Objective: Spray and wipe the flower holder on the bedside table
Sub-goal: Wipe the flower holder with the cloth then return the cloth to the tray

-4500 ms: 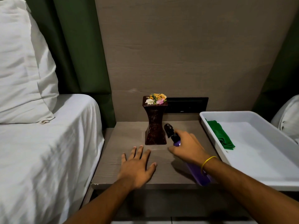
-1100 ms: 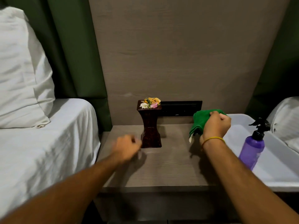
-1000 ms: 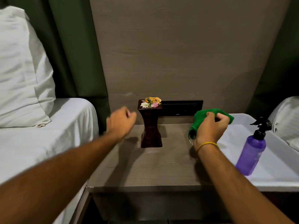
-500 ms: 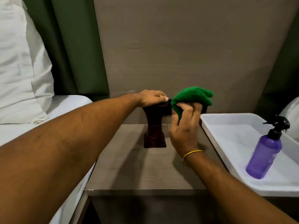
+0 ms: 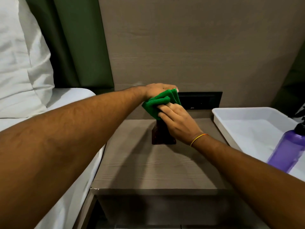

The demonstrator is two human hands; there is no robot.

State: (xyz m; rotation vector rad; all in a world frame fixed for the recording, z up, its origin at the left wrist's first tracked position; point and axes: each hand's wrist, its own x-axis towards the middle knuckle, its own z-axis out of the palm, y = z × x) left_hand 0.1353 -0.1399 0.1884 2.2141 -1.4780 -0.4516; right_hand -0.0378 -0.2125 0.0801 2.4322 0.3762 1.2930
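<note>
The dark brown flower holder [image 5: 162, 137] stands upright at the back of the bedside table [image 5: 148, 169]; only its base shows. My left hand [image 5: 159, 90] lies over its top, covering the flowers and gripping the rim. My right hand [image 5: 179, 123] presses a folded green cloth [image 5: 158, 103] against the holder's upper front. The purple spray bottle [image 5: 287, 152] with a black trigger head stands in the white tray [image 5: 221, 119] at the right, away from both hands.
A bed with a white sheet [image 5: 72, 100] and a pillow [image 5: 21, 63] borders the table on the left. A black socket panel [image 5: 201, 100] sits on the wooden wall panel behind the holder. A green curtain [image 5: 74, 43] hangs at the back left.
My right hand has brought the green cloth down from beside the holder's top onto its upper front. My left hand stays on the holder's top.
</note>
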